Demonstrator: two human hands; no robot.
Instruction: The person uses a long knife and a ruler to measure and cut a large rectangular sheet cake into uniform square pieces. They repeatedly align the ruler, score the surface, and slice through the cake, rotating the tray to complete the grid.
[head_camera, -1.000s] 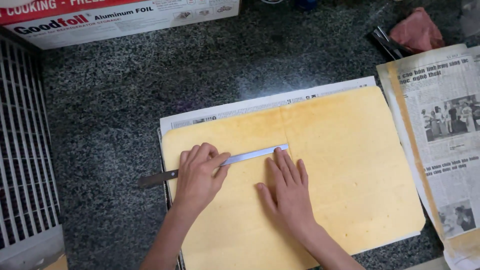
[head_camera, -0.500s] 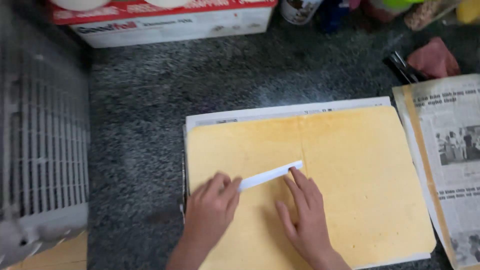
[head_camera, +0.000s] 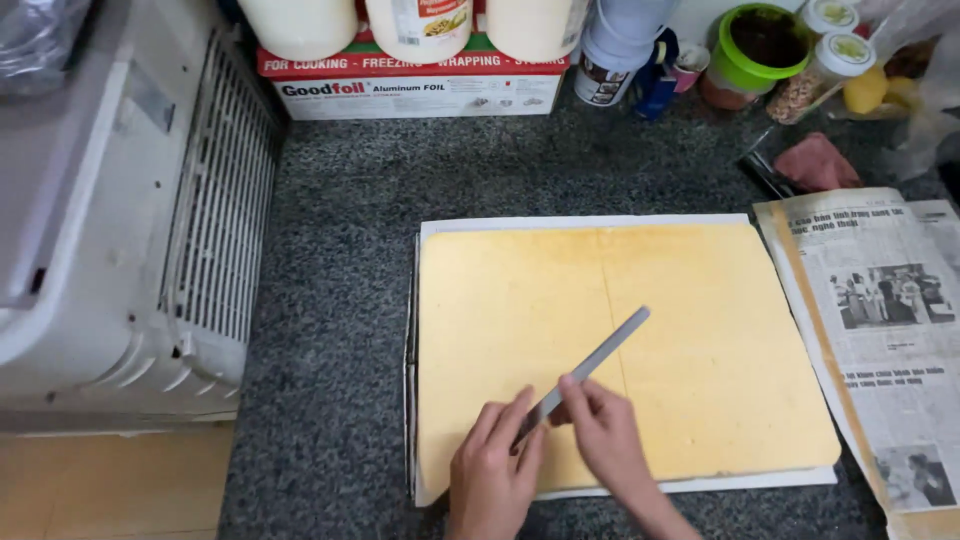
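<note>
Left hand (head_camera: 492, 470) low on the yellow sheet cake (head_camera: 620, 350), fingers curled and bunched around the near end of a long flat blade (head_camera: 592, 366), thumb side against it. Right hand (head_camera: 603, 438) just beside, fingertips pressed together on the blade's lower part, palm down over the cake. Blade tilted up to the right, lying across a faint seam down the cake's middle. Cake flat on white paper (head_camera: 560, 222) on a speckled grey counter (head_camera: 340, 250). Handle hidden under the left hand; wrists cut off at the bottom edge. Newspaper (head_camera: 880, 330) to the right, partly out of frame. White slatted appliance (head_camera: 140, 240) on the left.
</note>
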